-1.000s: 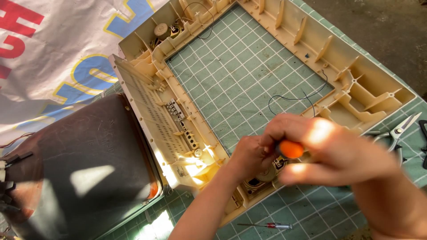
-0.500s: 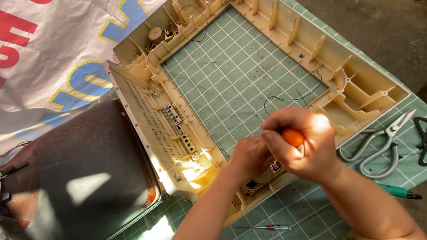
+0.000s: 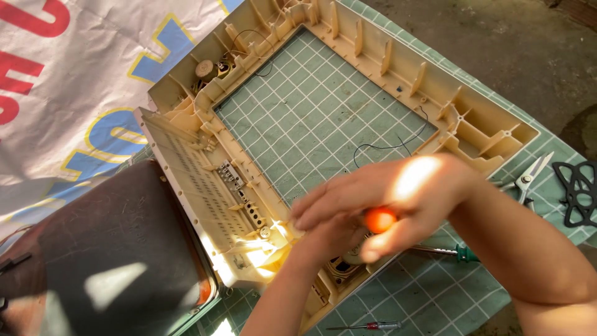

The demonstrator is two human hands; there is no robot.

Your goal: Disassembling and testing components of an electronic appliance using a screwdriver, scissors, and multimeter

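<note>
Gripping an orange-handled screwdriver (image 3: 380,219), the right hand (image 3: 404,199) covers the half-hidden, curled left hand (image 3: 323,239) at lower centre; its shaft is hidden inside the beige frame (image 3: 205,186), with scissors (image 3: 528,177) at right.

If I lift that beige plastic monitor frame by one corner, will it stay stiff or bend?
The beige plastic frame would probably flex a little: it is an open rectangle with thin walls. Its many ribs should limit twisting. It likely feels light for its size, being a hollow shell, though loose black wires may drag.

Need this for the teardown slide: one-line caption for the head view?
Right hand grips an orange-handled screwdriver over the beige plastic frame on a green cutting mat, left hand beneath.
</note>
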